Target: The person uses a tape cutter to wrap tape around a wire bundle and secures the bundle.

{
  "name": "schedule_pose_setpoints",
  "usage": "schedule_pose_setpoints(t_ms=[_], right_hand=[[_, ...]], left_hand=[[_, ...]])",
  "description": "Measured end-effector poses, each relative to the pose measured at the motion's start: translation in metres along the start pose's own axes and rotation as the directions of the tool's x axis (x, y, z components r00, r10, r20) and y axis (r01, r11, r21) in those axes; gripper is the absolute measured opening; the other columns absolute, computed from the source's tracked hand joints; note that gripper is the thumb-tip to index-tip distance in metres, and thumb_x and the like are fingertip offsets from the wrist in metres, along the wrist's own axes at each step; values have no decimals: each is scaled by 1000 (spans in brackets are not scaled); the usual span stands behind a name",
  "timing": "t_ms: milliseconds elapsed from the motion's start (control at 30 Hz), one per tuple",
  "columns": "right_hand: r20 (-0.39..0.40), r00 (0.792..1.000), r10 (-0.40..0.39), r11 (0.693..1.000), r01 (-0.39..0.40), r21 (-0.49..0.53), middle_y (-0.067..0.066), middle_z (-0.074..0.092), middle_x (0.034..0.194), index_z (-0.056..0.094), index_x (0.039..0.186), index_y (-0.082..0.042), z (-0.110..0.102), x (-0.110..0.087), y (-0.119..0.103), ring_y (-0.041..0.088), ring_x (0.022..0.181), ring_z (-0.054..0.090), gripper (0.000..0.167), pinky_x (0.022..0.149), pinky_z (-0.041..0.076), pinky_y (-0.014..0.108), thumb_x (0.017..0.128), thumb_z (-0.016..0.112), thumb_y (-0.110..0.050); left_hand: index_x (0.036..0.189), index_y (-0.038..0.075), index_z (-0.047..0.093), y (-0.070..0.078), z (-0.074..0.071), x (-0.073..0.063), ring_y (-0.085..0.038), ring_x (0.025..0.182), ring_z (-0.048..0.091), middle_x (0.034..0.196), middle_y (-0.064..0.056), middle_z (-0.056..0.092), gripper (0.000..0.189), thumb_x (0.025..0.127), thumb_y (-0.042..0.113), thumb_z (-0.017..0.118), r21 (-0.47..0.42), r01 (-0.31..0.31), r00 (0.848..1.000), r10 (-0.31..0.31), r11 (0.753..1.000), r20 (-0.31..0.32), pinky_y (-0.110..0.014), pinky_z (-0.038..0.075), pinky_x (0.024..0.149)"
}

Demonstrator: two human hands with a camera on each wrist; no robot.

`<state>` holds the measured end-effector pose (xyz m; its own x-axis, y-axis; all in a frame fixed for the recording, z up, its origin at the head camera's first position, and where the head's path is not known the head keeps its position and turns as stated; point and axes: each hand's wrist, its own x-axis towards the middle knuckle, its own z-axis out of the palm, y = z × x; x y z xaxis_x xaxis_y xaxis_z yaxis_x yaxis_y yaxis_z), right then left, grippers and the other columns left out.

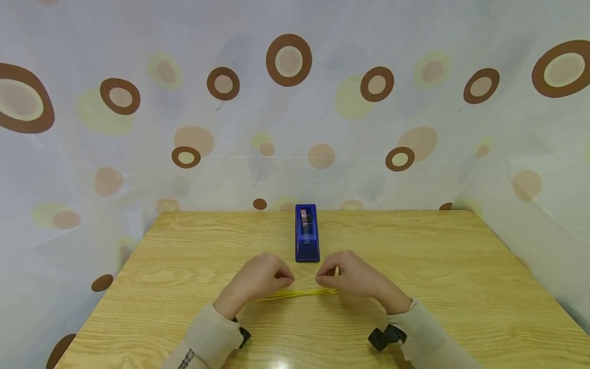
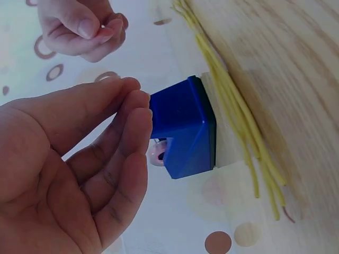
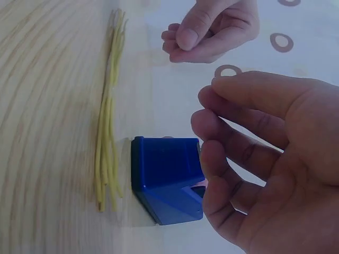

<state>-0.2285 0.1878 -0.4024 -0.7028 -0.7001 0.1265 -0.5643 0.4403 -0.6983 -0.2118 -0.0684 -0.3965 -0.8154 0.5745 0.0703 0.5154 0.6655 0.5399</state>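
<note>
A blue tape dispenser (image 1: 307, 252) with a roll in it stands on the table, just beyond the hands. In front of it lies a loose bundle of thin yellow wires (image 1: 301, 293), stretched from side to side; a reddish-brown strand (image 2: 288, 214) sticks out at one end. My left hand (image 1: 260, 277) hovers over the left part of the bundle, its thumb tip against curled fingertips. Facing it, my right hand (image 1: 357, 279) is held over the right part in a similar pinch. Nothing shows between the fingers of either hand, and a gap separates the two hands.
The light wood table (image 1: 415, 246) reaches back to a pale curtain (image 1: 295, 118) patterned with circles, which also hangs along both sides. A black strap (image 1: 387, 336) sits at the right wrist, and another dark wrist piece (image 1: 243, 335) at the left.
</note>
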Motion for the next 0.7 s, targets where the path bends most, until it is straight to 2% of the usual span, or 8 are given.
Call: schedule_pose_setpoints(t_ms=[167,333,433,533,633,700], right_hand=[[-14,999,-39,999,39,16,-9,66,85,78,94,-18,-3,3,-6,11,67,57,11,59,49,27,96,67,-17],[-20,998,-53,998,54,37,-8,67,88,78,101,-19,-8,8,-13,12,68,56,17,59,47,27,100,62,-20],[-29,998,-48,998,50,49,-7,69,96,77,106,-18,-12,10,-16,13,76,60,20,63,49,29,102,57,-21],[-53,998,-39,997,43,62,-4,71,98,75,111,-14,-18,11,-17,15,85,63,24,67,51,31,104,53,-21],[-77,997,-21,997,27,71,1,71,101,73,117,-8,-24,13,-18,19,94,64,29,75,52,35,106,49,-22],[-94,996,3,997,4,73,4,71,103,70,121,-5,-28,16,-18,22,97,64,34,81,52,39,107,45,-24]], left_hand=[[100,12,80,6,-5,1,-3,71,60,96,2,74,14,95,13,68,-14,-4,999,3,1000,-37,-25,51,67],[102,13,79,13,-10,2,-4,71,61,93,2,73,15,97,17,66,18,-12,994,14,1000,-108,-24,51,65],[103,13,79,18,-15,4,-3,70,60,89,4,71,15,97,18,65,38,-25,989,30,999,-142,-24,50,64],[105,13,78,26,-20,9,-6,59,53,89,3,71,18,99,19,63,45,-38,987,45,998,-157,-25,46,58],[112,13,76,32,-27,15,-8,59,54,99,1,73,22,101,20,59,59,-40,985,50,997,-167,-27,44,57],[117,13,74,35,-31,18,-9,67,61,108,-1,73,24,102,21,57,77,-33,983,47,997,-180,-28,47,61]])
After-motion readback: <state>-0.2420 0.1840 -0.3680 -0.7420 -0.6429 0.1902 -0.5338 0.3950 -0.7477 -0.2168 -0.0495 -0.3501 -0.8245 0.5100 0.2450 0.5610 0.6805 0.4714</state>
